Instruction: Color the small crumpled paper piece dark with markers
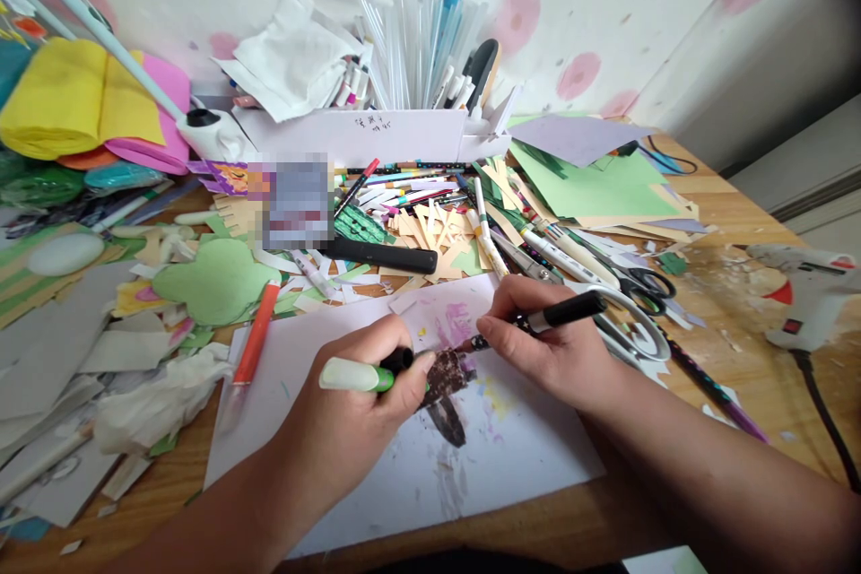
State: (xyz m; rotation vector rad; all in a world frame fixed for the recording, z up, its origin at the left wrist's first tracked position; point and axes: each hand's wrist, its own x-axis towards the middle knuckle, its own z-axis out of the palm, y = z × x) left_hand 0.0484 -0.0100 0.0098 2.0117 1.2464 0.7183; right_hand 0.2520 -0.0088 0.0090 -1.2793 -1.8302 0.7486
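A white sheet of paper [289, 466] lies in front of me, stained with pink, yellow and grey. At its middle is a dark brown coloured shape [447, 377]; whether it is a separate piece or colour on the sheet I cannot tell. My right hand [538, 341] grips a black marker [571, 309] with a speckled barrel, its tip end at the upper edge of the brown shape. Closed around a green-and-white marker [350, 375], my left hand [369, 404] also has a black cap [402, 359] by its fingers. Its thumb rests at the brown shape's left edge.
An orange-red marker [257, 332] lies on the sheet's left edge. Paper scraps [430, 229], several pens and a black bar-shaped object [383, 256] crowd the area behind. Black-handled scissors [649, 287] and a white glue gun [807, 287] are at right, a green cloud-shaped cutout [215, 281] at left.
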